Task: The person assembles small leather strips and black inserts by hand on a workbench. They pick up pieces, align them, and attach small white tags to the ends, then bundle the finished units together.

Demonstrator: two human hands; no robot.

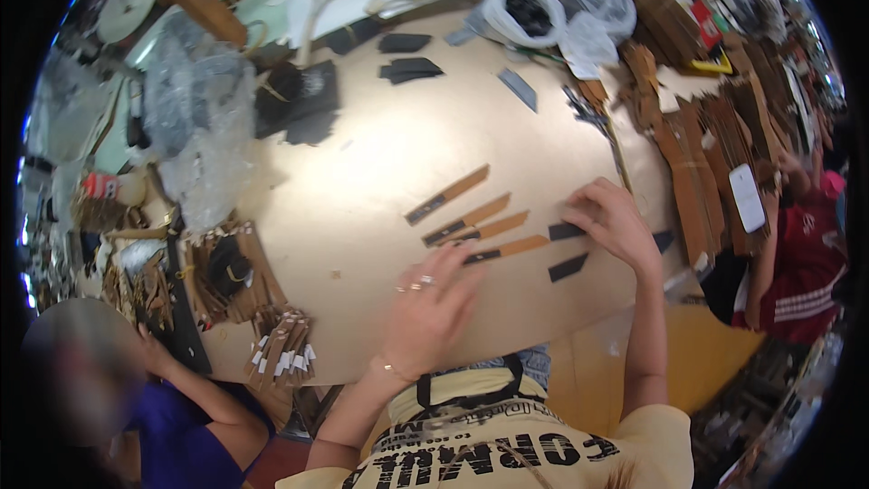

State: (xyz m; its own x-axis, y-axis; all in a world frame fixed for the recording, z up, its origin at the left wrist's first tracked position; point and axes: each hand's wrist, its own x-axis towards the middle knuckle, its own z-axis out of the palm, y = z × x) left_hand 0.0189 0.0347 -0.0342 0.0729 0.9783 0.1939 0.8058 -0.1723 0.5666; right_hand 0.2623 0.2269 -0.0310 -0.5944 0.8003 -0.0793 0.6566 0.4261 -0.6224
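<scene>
strips [475,217]: tan, black ends | table [362,181]: beige | patches [568,266]: black

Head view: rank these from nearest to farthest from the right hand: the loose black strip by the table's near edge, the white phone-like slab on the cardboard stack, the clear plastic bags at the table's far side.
From the right hand:
1. Loose black strip, just below the hand, near the table edge.
2. White slab, off to the right on the brown cardboard stack.
3. Clear plastic bags, far side of the table, well above the hand.

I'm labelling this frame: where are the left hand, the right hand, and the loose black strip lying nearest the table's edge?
left hand [425,308], head view, on the back of the hand.
right hand [614,222], head view, on the back of the hand.
black strip [568,267], head view, on the strip's middle.
</scene>
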